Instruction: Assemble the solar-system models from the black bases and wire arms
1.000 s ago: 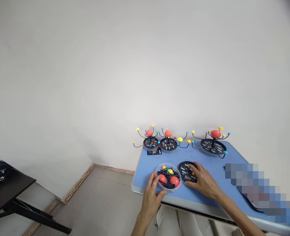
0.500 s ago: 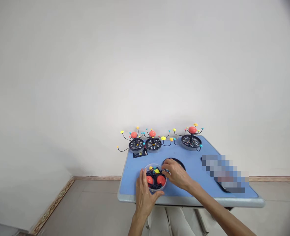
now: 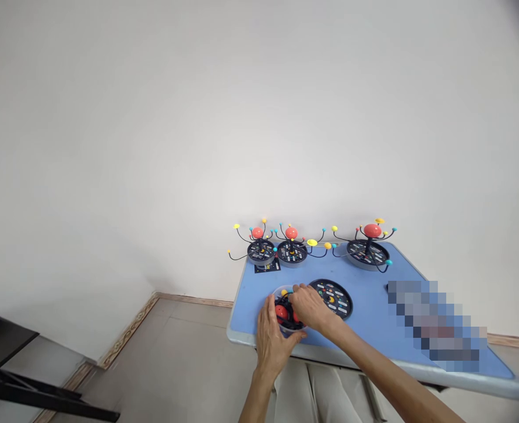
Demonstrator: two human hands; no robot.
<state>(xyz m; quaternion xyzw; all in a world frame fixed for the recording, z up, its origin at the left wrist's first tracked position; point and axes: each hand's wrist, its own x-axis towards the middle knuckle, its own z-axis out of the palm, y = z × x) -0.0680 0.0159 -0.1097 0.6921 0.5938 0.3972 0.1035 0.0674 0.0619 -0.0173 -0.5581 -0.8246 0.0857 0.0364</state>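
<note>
My left hand point(image 3: 272, 329) is wrapped round the near left side of a round clear plastic tub point(image 3: 277, 290). Inside the tub lie red balls point(image 3: 281, 313), a small orange ball point(image 3: 284, 292) and black rods. My right hand point(image 3: 310, 305) reaches into the tub's right side with fingers curled down among the parts; its fingertips are hidden. Just right of the tub, partly behind my right wrist, a round black base point(image 3: 343, 298) printed with planets lies flat on the blue table point(image 3: 369, 335).
Along the back edge stand three planet models: the left one point(image 3: 260, 251), the middle one point(image 3: 292, 252) and the right one point(image 3: 367, 252), their curved arms sticking out. A black card point(image 3: 267, 267) lies under the left model. A blurred-out object point(image 3: 435, 326) lies at the right.
My view has turned, shifting the table rightward and uncovering more of the black base. My right hand has moved from the tub's rim further in over its parts. My left hand still holds the tub.
</note>
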